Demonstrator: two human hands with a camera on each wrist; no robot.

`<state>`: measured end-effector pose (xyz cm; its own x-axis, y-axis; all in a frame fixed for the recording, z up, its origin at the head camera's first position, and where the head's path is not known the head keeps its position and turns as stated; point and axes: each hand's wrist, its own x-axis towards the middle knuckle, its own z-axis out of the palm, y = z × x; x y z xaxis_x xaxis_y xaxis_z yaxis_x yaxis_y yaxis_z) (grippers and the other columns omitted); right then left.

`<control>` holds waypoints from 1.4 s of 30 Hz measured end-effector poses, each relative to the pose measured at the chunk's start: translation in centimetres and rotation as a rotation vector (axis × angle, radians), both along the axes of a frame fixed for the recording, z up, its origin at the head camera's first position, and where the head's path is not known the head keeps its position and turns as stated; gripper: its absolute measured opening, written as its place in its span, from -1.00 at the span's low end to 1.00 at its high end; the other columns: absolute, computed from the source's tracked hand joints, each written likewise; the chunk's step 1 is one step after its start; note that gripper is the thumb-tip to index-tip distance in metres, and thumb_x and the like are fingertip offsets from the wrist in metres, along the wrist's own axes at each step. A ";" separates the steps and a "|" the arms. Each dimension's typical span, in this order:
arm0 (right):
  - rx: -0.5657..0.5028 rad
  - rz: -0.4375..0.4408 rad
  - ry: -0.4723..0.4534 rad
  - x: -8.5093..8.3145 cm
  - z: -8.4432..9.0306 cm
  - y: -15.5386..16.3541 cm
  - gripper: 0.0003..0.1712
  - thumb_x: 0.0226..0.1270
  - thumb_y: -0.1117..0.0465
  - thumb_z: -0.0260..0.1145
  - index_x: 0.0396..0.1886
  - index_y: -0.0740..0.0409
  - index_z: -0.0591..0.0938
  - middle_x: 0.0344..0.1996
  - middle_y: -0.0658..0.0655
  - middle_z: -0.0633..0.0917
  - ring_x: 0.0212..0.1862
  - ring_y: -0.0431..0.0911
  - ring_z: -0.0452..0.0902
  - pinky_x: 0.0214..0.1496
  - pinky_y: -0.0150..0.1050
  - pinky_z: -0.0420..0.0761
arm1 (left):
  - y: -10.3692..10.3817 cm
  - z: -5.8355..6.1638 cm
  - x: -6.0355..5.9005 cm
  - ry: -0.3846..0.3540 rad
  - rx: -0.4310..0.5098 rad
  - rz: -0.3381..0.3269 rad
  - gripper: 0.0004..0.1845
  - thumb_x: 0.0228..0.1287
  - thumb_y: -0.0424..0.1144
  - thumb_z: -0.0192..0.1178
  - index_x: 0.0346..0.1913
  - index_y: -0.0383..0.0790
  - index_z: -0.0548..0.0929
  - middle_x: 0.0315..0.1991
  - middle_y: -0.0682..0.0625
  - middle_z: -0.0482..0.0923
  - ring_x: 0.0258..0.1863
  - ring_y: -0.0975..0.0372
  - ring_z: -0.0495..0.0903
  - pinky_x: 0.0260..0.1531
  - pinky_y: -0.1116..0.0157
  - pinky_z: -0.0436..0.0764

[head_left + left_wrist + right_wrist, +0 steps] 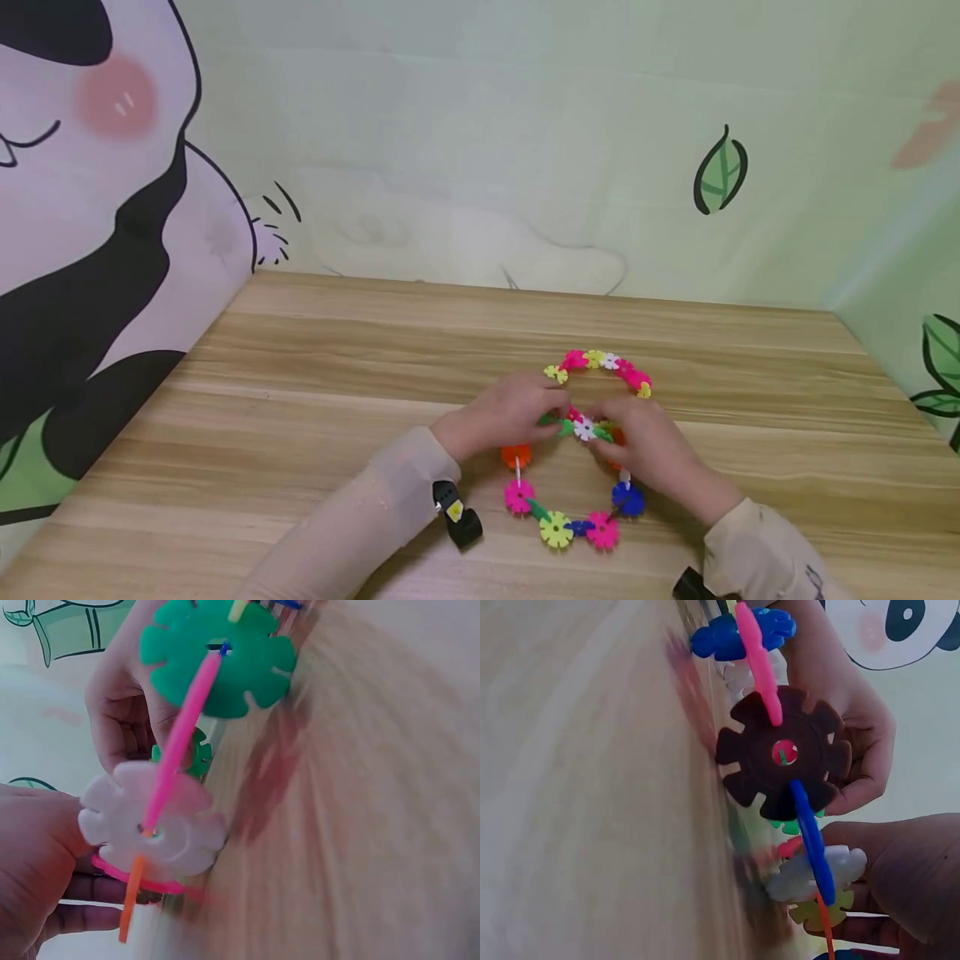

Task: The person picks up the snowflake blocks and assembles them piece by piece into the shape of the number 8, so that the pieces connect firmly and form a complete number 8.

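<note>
A looped chain of colourful plastic snowflake discs [556,530] lies on the wooden table, with a smaller loop [592,359] at its far side. My left hand [513,412] pinches the left part of the middle row where the loops meet. From the right, my right hand [652,442] pinches that row's other part. Between the fingertips shows a white disc [584,428], with green and pink ones beside it. A green disc [217,682] and a whitish disc [180,851] stand close to the left wrist camera. The right wrist view has a brown disc [814,784] in front. Fingers hide some joints.
The wooden table [315,350] runs back to a pale green wall [450,125] with a painted leaf. A panda painting [217,208] covers the left wall. Black wrist straps with cameras [457,512] sit at the sleeves.
</note>
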<state>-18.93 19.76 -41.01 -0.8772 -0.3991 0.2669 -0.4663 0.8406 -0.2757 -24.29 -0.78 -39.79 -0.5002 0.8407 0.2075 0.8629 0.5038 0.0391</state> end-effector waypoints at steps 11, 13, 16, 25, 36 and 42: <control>0.044 -0.094 0.039 0.1 0.1 -0.8 -0.60 0.06 -0.04 0.48 -0.20 0.13 0.72 -0.31 0.04 0.75 -0.16 0.00 0.62 0.00 0.08 0.46 | -0.1 0.0 0.5 0.036 -0.033 0.014 -0.88 0.26 -0.09 0.26 -0.30 -0.04 0.69 -0.35 0.10 0.57 -0.35 0.28 0.53 -0.30 0.39 0.52; 0.052 -0.101 0.043 0.1 0.0 -1.0 -0.62 0.05 -0.03 0.49 -0.23 0.13 0.72 -0.31 0.05 0.75 -0.15 0.02 0.63 0.02 0.08 0.44 | -0.1 -0.1 0.7 0.043 -0.025 0.028 -0.88 0.26 -0.08 0.26 -0.32 -0.03 0.68 -0.35 0.10 0.57 -0.35 0.28 0.53 -0.32 0.40 0.51; 0.054 -0.093 0.040 0.2 -0.1 -1.2 -0.62 0.07 0.00 0.48 -0.22 0.15 0.71 -0.28 0.09 0.75 -0.11 0.05 0.62 0.09 0.10 0.43 | -0.1 -0.3 1.0 0.056 -0.015 0.051 -0.89 0.27 -0.08 0.26 -0.31 -0.02 0.67 -0.35 0.10 0.57 -0.36 0.27 0.53 -0.34 0.40 0.50; 0.026 -0.050 0.040 0.4 -0.1 -1.0 -0.64 0.09 0.06 0.47 -0.20 0.20 0.70 -0.25 0.12 0.74 -0.07 0.07 0.61 0.19 0.16 0.40 | 0.2 -0.6 1.7 0.163 0.022 0.066 -0.89 0.30 -0.10 0.23 -0.28 -0.02 0.69 -0.40 0.10 0.55 -0.41 0.29 0.49 -0.36 0.40 0.47; 0.018 0.011 0.125 0.4 -0.5 -1.1 -0.67 0.07 0.11 0.48 -0.23 0.25 0.72 -0.36 0.10 0.71 -0.23 -0.04 0.57 0.04 0.01 0.52 | 0.3 -1.3 1.9 0.120 0.152 0.060 -0.94 0.23 -0.22 0.29 -0.37 -0.08 0.71 -0.44 0.10 0.57 -0.37 0.27 0.54 -0.32 0.39 0.53; 0.023 0.017 0.136 0.3 -0.6 -1.2 -0.67 0.09 0.12 0.47 -0.24 0.27 0.71 -0.34 0.13 0.72 -0.21 -0.01 0.59 -0.08 -0.08 0.58 | 0.4 -1.7 1.9 0.144 0.193 0.059 -0.94 0.19 -0.24 0.32 -0.42 -0.08 0.72 -0.48 0.11 0.55 -0.43 0.30 0.53 -0.34 0.40 0.53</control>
<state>-18.61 18.53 -41.63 -0.8267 -0.4207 0.3735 -0.5120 0.8378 -0.1896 -22.43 -0.41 -41.51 -0.5009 0.7487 0.4342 0.8360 0.5484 0.0187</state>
